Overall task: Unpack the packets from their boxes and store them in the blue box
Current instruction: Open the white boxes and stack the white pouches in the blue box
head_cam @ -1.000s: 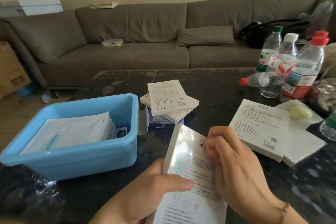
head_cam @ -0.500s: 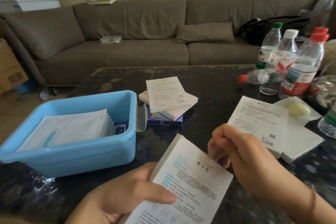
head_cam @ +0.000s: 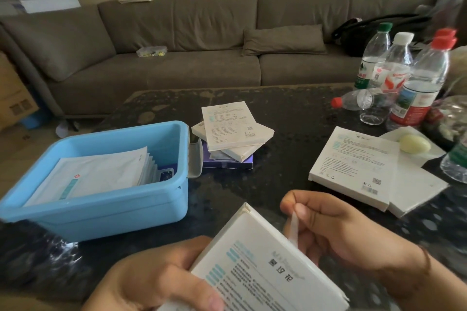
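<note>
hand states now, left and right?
Left hand: closed, gripping the white box.
Right hand: closed, pinching a thin strip at the box's edge.

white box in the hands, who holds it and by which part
The left hand grips the white box by its left edge; the right hand pinches a thin strip at the box's right edge.

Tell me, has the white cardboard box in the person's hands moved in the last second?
Yes. The white cardboard box has tilted and dropped toward the person, so its top corner now sits lower against the blue plastic box, gripped by the left hand.
</note>
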The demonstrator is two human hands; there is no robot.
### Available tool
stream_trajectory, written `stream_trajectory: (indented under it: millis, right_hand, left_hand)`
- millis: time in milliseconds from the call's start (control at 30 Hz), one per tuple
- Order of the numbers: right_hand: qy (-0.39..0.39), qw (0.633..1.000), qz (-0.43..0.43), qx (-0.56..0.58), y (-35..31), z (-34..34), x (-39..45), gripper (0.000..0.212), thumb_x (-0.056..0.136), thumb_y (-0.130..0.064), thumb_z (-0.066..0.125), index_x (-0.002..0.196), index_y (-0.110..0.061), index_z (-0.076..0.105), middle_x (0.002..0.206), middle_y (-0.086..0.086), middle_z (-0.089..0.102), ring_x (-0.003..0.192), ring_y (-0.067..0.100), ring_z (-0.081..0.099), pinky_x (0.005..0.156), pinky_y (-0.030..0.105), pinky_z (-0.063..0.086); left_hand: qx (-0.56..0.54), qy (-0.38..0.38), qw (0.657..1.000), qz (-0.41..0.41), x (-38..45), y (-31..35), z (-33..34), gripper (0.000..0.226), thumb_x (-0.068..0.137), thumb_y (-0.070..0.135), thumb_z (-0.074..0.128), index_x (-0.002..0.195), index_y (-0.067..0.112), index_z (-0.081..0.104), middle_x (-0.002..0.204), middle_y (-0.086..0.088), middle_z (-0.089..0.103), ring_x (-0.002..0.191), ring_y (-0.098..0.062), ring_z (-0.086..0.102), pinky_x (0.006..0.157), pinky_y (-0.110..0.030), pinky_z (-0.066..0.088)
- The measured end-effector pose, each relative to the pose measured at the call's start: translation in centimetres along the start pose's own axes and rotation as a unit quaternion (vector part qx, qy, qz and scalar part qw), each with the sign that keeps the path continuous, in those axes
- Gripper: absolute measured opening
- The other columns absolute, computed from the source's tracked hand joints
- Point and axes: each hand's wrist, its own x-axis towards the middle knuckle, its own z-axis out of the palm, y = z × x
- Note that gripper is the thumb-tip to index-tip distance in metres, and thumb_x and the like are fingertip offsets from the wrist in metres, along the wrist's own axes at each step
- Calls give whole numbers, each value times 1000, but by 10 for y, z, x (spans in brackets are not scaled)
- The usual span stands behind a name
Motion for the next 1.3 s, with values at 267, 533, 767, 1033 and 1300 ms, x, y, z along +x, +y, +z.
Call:
stream_trajectory:
  millis: [267,533,767,1033,1300]
  right_hand:
    - [202,978,-35,37,-5,-1,3,21,100,-20,44,88,-8,57,78,25,68,50,31,63,42,28,49]
    - [39,977,-27,-207,-14,-9,-16,39,69,-41,86,83,-17,59,93,18,73,80,35,69,64,42,55]
    - [5,984,-37,-172,-8,-8,-12,26,77,-12,82,79,-14,56,83,20,73,70,28,63,60,28,50]
    - [57,977,-47,-199,-9,2,-13,36,80,-4,76,84,-2,40,80,18,74,68,22,68,57,25,49]
    - [61,967,-46,-244,-13,10,-18,34,84,-12,73,85,-10,40,85,12,76,83,33,73,62,30,53]
  left_hand:
    - [-109,-103,986,72,-5,15,-9,50,84,8,67,132,15,58,140,-26,52,132,-47,46,112,-53,37]
    - [-200,-153,962,105,1,16,-9,49,89,-2,50,134,18,58,137,-13,59,129,-33,53,112,-48,38]
    - [-201,-132,966,95,0,13,-9,46,88,2,59,130,21,61,135,-10,62,126,-29,57,106,-42,44]
    - [-220,-153,959,89,0,15,-10,49,90,-4,48,132,16,60,135,-11,62,125,-28,58,107,-42,44]
    - [-207,-127,968,65,-3,5,-15,48,82,0,59,130,10,61,138,-27,53,129,-50,46,112,-57,36]
